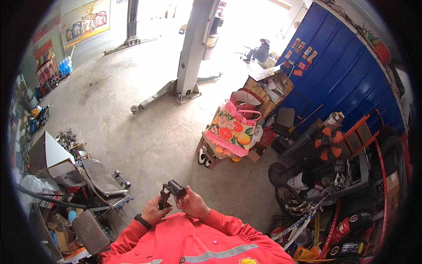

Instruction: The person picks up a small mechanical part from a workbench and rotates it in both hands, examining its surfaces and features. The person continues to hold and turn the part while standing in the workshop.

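In front of my chest, both hands hold a small dark part whose exact kind I cannot make out. It has a black cylinder [177, 188] on the right and a narrow, brownish bracket-like piece [164, 199] on the left, the two seeming to meet at the top. My left hand [154, 212], with a black band at the wrist, is closed on the bracket-like piece. Wrapped around the lower end of the cylinder is my right hand [194, 204], thumb up along its side. Red sleeves cover both my forearms.
A grey lift post [193, 53] with low arms stands ahead. Right of centre, a flowered bag [233, 131] rests by a wooden desk [281, 86]. Piled parts and an orange fan [329, 144] crowd the right; metal panels [99, 176] and boxes fill the left. Someone sits far back [258, 53].
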`<move>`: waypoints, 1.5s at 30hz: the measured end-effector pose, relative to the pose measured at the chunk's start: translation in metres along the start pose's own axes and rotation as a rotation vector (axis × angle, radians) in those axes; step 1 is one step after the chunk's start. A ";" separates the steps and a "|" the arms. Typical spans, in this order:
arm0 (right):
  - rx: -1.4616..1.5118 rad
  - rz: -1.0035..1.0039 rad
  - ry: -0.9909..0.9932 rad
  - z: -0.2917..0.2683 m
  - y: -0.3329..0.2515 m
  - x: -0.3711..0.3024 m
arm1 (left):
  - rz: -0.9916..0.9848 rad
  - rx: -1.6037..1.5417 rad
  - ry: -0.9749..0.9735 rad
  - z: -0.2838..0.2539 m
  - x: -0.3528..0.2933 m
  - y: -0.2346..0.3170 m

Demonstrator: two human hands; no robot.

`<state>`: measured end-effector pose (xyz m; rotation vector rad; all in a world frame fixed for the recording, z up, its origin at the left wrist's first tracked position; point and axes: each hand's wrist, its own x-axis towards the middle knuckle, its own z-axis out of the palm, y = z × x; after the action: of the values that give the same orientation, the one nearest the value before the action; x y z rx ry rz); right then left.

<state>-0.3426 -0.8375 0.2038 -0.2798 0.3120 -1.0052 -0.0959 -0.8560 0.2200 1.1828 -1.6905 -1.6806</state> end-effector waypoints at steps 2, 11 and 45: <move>0.125 -0.006 0.060 0.004 -0.004 0.001 | 0.072 -0.074 0.045 0.003 0.010 -0.007; 0.197 -0.104 0.206 0.010 -0.015 -0.006 | -0.051 -0.387 0.014 -0.013 -0.003 -0.019; 0.207 -0.227 0.472 -0.010 -0.026 -0.007 | -0.119 -1.000 0.351 -0.054 -0.007 -0.023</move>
<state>-0.3705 -0.8452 0.2056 0.1190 0.6087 -1.3150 -0.0421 -0.8776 0.2063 0.9667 -0.4258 -1.8634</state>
